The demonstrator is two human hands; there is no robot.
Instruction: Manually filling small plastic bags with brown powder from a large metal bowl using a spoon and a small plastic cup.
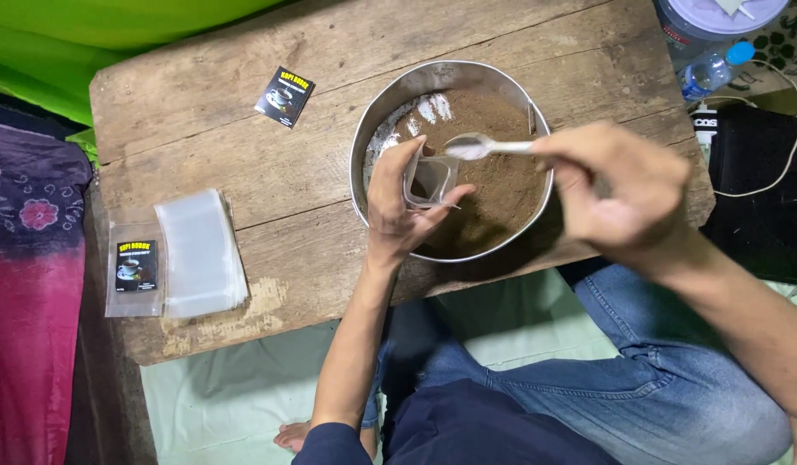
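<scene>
A round metal bowl (373, 138) full of brown powder (502, 181) sits on a low wooden table (209, 103). My left hand (398, 207) holds a small clear plastic pouch (431, 179) open over the powder. My right hand (627, 189) grips a white plastic spoon (480, 147), its bowl just above the pouch's mouth.
A stack of clear plastic pouches (199, 252) and a pouch with a black label card (135, 265) lie at the table's left end. A loose black label (285, 96) lies farther back. A plastic bottle (711, 73), a large jug (717, 21) and a white cable (790, 129) are at the right.
</scene>
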